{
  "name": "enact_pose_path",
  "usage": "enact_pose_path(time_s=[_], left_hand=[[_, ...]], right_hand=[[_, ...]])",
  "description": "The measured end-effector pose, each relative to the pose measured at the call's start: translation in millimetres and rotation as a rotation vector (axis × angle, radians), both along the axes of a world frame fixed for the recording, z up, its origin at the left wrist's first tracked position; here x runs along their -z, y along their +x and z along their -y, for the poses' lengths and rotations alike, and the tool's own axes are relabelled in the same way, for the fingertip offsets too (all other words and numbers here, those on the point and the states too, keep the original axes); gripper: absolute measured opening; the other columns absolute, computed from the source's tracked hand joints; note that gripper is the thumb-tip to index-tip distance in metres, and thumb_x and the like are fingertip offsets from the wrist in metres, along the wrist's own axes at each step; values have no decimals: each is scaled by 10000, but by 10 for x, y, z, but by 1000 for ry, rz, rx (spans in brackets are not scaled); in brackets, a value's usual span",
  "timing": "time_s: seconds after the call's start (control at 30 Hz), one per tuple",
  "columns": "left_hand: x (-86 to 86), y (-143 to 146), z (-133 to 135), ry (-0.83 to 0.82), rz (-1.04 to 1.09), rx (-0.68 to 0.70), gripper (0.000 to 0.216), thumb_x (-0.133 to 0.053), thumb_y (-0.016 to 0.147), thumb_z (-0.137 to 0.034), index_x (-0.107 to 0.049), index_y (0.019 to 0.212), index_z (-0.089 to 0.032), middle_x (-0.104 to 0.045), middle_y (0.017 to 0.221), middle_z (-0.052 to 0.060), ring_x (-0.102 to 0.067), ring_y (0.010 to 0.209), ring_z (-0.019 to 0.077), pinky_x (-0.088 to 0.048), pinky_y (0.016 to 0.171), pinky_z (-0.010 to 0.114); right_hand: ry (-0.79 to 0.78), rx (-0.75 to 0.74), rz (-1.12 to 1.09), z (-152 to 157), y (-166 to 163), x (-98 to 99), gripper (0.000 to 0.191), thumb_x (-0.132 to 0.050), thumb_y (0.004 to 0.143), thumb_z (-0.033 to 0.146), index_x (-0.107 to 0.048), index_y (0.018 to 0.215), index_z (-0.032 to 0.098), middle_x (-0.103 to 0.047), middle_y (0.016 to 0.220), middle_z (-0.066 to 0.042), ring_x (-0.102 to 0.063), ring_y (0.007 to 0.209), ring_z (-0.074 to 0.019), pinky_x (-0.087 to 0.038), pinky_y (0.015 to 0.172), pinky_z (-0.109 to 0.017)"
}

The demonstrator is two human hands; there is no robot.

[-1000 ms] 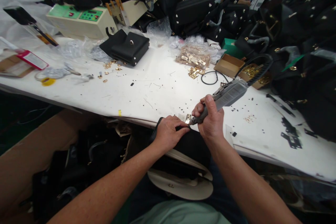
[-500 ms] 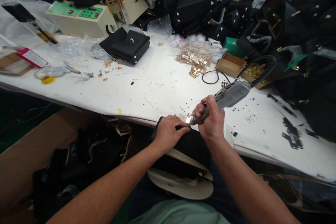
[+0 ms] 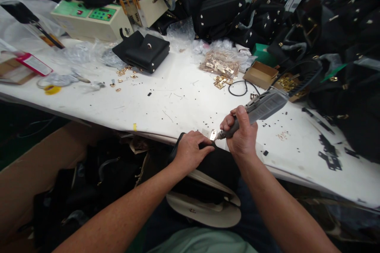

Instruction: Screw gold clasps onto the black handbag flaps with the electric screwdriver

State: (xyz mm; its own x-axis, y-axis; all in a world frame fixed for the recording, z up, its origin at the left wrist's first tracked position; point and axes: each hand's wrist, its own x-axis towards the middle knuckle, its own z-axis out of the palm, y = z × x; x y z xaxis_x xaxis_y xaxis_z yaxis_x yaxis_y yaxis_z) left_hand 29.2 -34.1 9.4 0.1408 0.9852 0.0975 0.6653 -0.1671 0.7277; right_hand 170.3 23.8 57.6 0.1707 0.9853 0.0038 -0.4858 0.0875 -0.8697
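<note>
At the table's front edge lies a black handbag (image 3: 222, 162), its cream flap (image 3: 204, 213) hanging over my lap. My left hand (image 3: 191, 151) is closed on the bag's upper edge, thumb and fingers pinching it. Just beyond those fingertips a small gold metal plate (image 3: 213, 134) stands out from the edge. My right hand (image 3: 244, 136) is wrapped round a grey electric screwdriver (image 3: 268, 104), tilted down to the left. Its tip is close beside the plate; whether it touches a screw is too small to tell.
Behind stands a black bag (image 3: 145, 49) beside a cream control box (image 3: 89, 19). Gold fittings spill from a plastic bag (image 3: 219, 63). An open cardboard box (image 3: 261, 73) and a black cable loop (image 3: 243, 87) lie right. Black bags (image 3: 219, 10) pile along the back.
My right hand and the screwdriver have shifted slightly to the right, and the tip sits a little further off the plate. My left hand has kept its hold on the bag.
</note>
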Motion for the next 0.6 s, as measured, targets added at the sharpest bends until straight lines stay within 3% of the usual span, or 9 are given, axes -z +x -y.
enact_pose_path(time_s=[0.27,0.6], left_hand=[[37,32,19,43,-74,1,100,-799,815,-281,-768,907,-254,-693,894,8,-603,928,197,-425,850,338],[67,46,10,56,-177,20,134,-779,835,-313,-771,959,-262,-682,1028,29,-615,995,217,-434,872,371]], right_hand=[[52,35,108,-130,-16,134,363,-745,813,495,-561,746,189,-492,516,69,-483,435,-98,-456,480,-243],[29,17,258,-139,-64,350,389,-727,810,523,-561,691,192,-502,491,47,-488,418,-108,-406,407,-224]])
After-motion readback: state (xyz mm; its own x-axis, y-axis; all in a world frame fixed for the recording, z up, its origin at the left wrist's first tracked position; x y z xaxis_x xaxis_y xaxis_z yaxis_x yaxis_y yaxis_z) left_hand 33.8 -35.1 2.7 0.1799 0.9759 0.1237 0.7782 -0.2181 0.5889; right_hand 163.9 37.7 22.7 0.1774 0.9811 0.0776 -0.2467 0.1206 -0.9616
